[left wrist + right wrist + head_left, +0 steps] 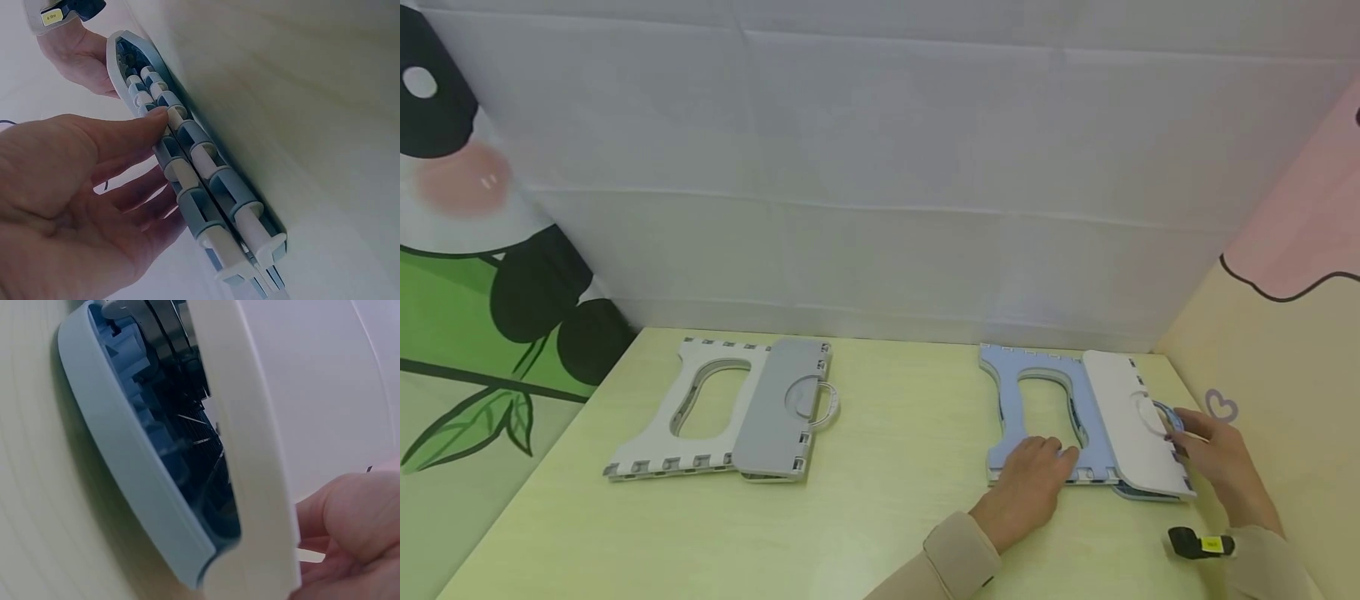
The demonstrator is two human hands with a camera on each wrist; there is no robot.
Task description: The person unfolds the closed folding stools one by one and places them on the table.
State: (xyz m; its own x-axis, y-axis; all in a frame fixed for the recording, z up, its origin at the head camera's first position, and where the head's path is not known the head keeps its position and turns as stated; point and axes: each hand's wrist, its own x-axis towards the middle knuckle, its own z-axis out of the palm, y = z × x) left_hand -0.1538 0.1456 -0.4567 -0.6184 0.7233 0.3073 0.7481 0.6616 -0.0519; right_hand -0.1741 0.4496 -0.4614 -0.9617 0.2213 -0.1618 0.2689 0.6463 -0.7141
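A blue and white folding step stool (1097, 417) lies folded flat at the table's right side, its white top panel (1131, 421) toward the right. My left hand (1028, 483) rests on its near blue leg edge; in the left wrist view the thumb (134, 128) touches the hinged side edge (206, 181). My right hand (1213, 454) holds the blue ring handle (1167, 415) at the right edge. In the right wrist view the right hand (356, 531) is beside the white panel, its fingertips partly hidden.
A second folded stool (730, 408), white with a grey panel and a white ring handle, lies on the left of the pale table (887, 533). White cloth (880, 208) hangs behind, and a cream wall (1300, 375) stands close on the right.
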